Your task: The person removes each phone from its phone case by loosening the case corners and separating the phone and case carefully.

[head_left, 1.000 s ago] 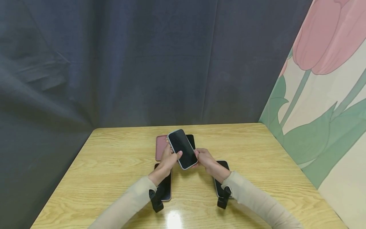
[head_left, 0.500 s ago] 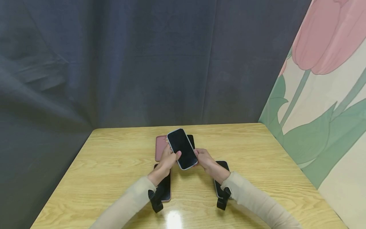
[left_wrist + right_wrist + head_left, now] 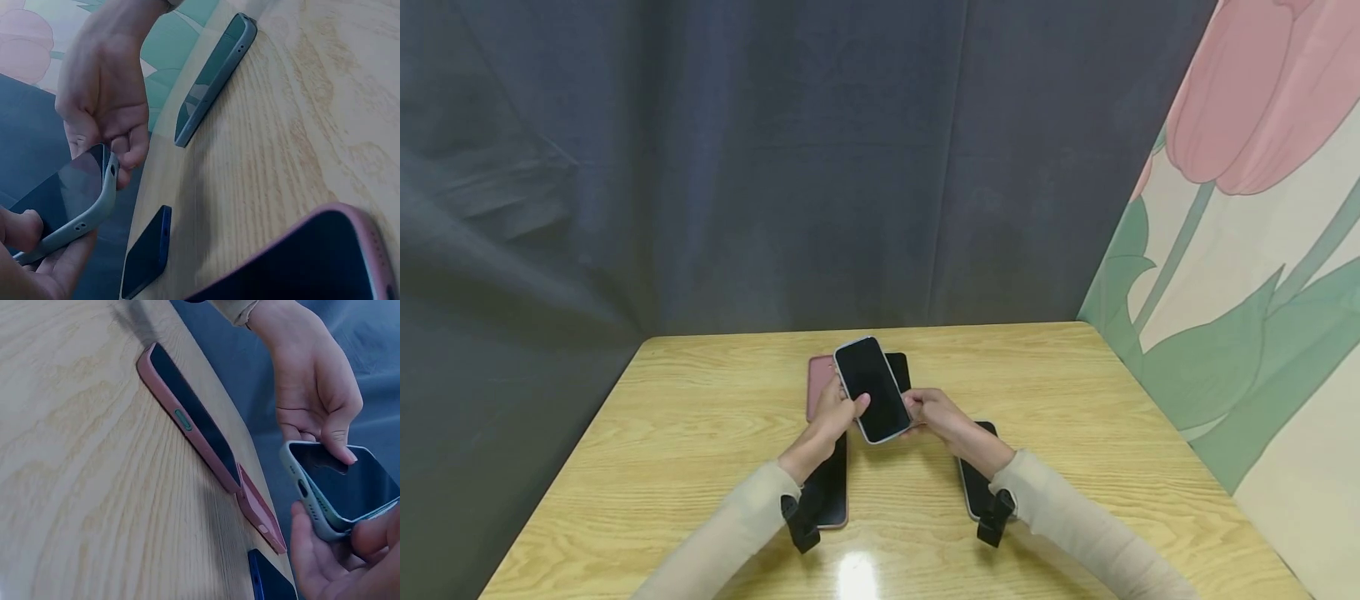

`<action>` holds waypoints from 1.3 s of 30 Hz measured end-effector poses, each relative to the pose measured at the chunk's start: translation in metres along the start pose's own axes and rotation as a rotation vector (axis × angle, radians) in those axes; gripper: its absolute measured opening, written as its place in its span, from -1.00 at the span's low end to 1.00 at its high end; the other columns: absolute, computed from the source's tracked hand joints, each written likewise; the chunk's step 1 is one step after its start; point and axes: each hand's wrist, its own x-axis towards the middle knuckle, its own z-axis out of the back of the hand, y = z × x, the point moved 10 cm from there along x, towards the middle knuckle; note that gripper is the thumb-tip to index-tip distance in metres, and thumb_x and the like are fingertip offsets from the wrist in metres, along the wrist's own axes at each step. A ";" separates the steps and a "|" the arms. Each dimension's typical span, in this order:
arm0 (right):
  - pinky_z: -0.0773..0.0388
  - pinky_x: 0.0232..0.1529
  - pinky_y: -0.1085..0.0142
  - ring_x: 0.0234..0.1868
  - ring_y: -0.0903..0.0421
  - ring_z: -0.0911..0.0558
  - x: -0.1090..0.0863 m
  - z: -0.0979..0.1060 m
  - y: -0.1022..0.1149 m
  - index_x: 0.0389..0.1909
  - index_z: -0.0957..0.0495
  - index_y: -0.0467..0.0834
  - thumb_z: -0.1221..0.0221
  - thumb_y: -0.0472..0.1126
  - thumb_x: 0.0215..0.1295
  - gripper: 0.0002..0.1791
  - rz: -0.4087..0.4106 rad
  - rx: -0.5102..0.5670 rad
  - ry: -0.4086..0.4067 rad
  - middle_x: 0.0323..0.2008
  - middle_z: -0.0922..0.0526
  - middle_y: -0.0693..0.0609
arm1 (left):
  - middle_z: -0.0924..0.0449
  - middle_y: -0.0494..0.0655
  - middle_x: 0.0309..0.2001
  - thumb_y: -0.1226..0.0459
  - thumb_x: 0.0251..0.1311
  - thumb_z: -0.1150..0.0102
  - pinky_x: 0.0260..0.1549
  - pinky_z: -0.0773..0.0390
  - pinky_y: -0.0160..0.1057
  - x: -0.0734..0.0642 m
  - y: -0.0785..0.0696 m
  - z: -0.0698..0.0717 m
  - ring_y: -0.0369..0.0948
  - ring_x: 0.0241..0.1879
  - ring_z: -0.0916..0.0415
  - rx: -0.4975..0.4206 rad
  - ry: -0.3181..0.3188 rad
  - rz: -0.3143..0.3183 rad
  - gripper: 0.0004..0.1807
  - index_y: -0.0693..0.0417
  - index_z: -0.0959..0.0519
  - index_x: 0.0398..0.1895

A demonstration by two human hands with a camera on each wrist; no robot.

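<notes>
Above the table, both hands hold a dark-screened phone (image 3: pixel 871 390) with a pale blue-green phone case (image 3: pixel 306 490) on it. My left hand (image 3: pixel 826 425) grips the near left side, thumb over the screen and fingers underneath. At the near right corner, my right hand (image 3: pixel 938 415) pinches the case edge. The right wrist view shows a gap at that corner, where the case rim stands away from the phone. Beyond the held phone lie an open pink phone case (image 3: pixel 818 385) and a dark phone (image 3: pixel 898 368), both partly covered in the head view.
A pink-cased phone (image 3: pixel 833 487) lies under my left wrist. Below my right wrist lies another phone (image 3: pixel 974 487) in a light case. The wooden table (image 3: pixel 700 400) backs onto a dark curtain (image 3: pixel 805 208), with a tulip-painted wall (image 3: pixel 1247 292) on the right.
The held phone and my left hand have shifted slightly left. My right hand stays at the phone's near right corner, its wrist turned a little outward.
</notes>
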 end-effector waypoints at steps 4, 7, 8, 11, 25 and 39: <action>-0.56 0.01 -0.14 -0.28 0.01 -0.69 -0.001 -0.001 0.000 -0.02 -0.53 -0.47 0.16 -0.39 0.52 -0.68 0.001 -0.051 0.024 -0.28 -0.68 -0.14 | -0.61 0.35 -0.04 0.51 0.34 -0.06 -0.21 -0.68 -0.06 -0.001 0.005 0.001 0.01 -0.19 -0.66 -0.014 0.006 0.020 -0.62 0.40 -0.32 0.18; -0.55 0.02 -0.15 -0.24 -0.03 -0.67 -0.002 0.001 0.003 0.04 -0.50 -0.45 0.13 -0.41 0.49 -0.70 0.015 -0.086 -0.005 -0.22 -0.67 -0.18 | -0.60 0.37 -0.02 0.51 0.34 -0.05 -0.23 -0.69 -0.02 -0.002 0.010 0.001 0.06 -0.16 -0.67 -0.024 0.012 0.042 -0.62 0.40 -0.31 0.19; -0.56 0.01 -0.14 -0.22 -0.05 -0.66 -0.002 0.003 0.004 0.04 -0.49 -0.44 0.11 -0.42 0.47 -0.71 0.027 -0.102 -0.031 -0.20 -0.65 -0.18 | -0.59 0.37 -0.01 0.50 0.35 -0.05 -0.23 -0.69 -0.01 -0.002 0.011 0.001 0.07 -0.15 -0.66 -0.020 0.015 0.044 -0.62 0.40 -0.30 0.20; -0.60 -0.06 -0.08 -0.25 -0.07 -0.60 -0.004 0.009 0.013 0.02 -0.47 -0.42 0.04 -0.46 0.42 -0.76 0.078 -0.136 -0.133 -0.20 -0.56 -0.18 | -0.59 0.35 0.00 0.49 0.35 -0.06 -0.22 -0.69 -0.01 -0.002 0.014 0.001 0.06 -0.14 -0.66 -0.017 0.013 0.061 -0.61 0.38 -0.31 0.20; -0.65 -0.13 0.00 -0.28 -0.10 -0.58 -0.002 0.005 0.024 -0.07 -0.49 -0.47 -0.06 -0.52 0.36 -0.82 0.115 -0.164 -0.216 -0.31 -0.53 -0.18 | -0.61 0.35 -0.06 0.48 0.35 -0.06 -0.27 -0.69 -0.04 -0.003 0.012 0.001 0.07 -0.16 -0.66 0.039 0.041 0.039 -0.58 0.41 -0.29 0.23; -0.65 -0.14 0.01 -0.28 -0.06 -0.61 -0.002 0.004 0.020 -0.08 -0.49 -0.49 -0.14 -0.51 0.31 -0.81 0.061 -0.206 -0.206 -0.28 -0.58 -0.20 | -0.63 0.28 -0.04 0.46 0.31 -0.11 -0.09 -0.63 -0.09 -0.002 0.010 -0.001 -0.01 -0.12 -0.64 0.161 -0.006 -0.005 -0.56 0.37 -0.36 0.24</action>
